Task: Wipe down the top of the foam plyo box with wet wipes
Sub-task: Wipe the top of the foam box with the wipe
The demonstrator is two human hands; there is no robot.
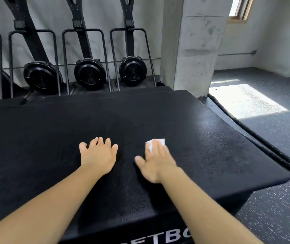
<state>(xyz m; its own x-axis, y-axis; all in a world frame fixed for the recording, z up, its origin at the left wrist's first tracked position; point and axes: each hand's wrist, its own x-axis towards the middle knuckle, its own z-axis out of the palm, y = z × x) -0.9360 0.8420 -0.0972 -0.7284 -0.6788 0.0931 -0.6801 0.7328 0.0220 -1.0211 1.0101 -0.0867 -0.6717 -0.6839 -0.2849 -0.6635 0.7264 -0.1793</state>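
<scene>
The left hand (98,155) is laid flat and released, fingers spread, on the black top of the foam plyo box (52,138). A white wet wipe (161,141) is pressed against that top, right of its middle, under the straight fingers of the right hand (155,162), which is blurred and not curled round it. Upright rowing machines (90,73) are stood against the wall behind the box, beside a concrete pillar (193,50).

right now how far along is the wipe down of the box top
Under way. The right hand presses a white wipe flat on the plyo box top, blurred as if mid-stroke; the left hand rests flat beside it. No clear wet streaks show, so what is wiped and what is left cannot be told.
</scene>
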